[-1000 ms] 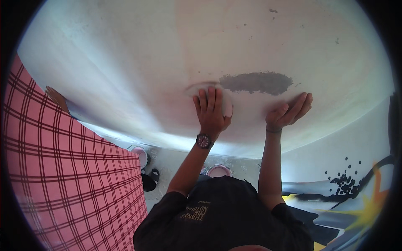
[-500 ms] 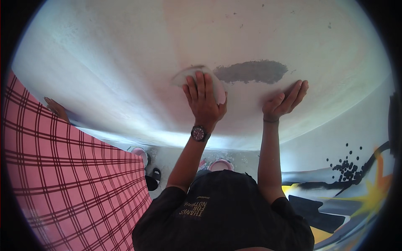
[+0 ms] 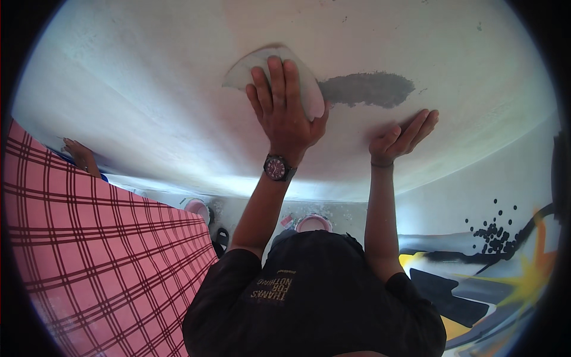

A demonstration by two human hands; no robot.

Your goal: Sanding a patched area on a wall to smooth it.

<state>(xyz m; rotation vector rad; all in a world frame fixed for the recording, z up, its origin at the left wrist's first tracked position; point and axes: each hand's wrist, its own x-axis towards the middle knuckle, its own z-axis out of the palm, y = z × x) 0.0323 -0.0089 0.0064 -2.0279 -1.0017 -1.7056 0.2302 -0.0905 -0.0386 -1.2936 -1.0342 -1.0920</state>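
My left hand (image 3: 285, 116), with a watch on its wrist, presses a thin, pale sheet of sandpaper (image 3: 306, 89) flat against the whitish wall (image 3: 178, 77). The fingers lie extended over the sheet and the thumb is at its right edge; the sheet's underside is hidden. To the right of the sheet is a rough-edged dark grey patch (image 3: 369, 89) on the wall. Below that patch, my right hand (image 3: 401, 140) rests its side against the wall, fingers stretched out and holding nothing.
At far left another person's hand (image 3: 80, 154) shows by the wall, behind a pink checked surface (image 3: 101, 256). Pink-tinted buckets, one left (image 3: 198, 207) and one nearer the middle (image 3: 313, 224), stand on the floor below. A painted mural (image 3: 476, 279) covers the right-hand wall.
My left hand and the sandpaper have moved up along the wall and slightly left. The right hand stays at nearly the same place on the wall.
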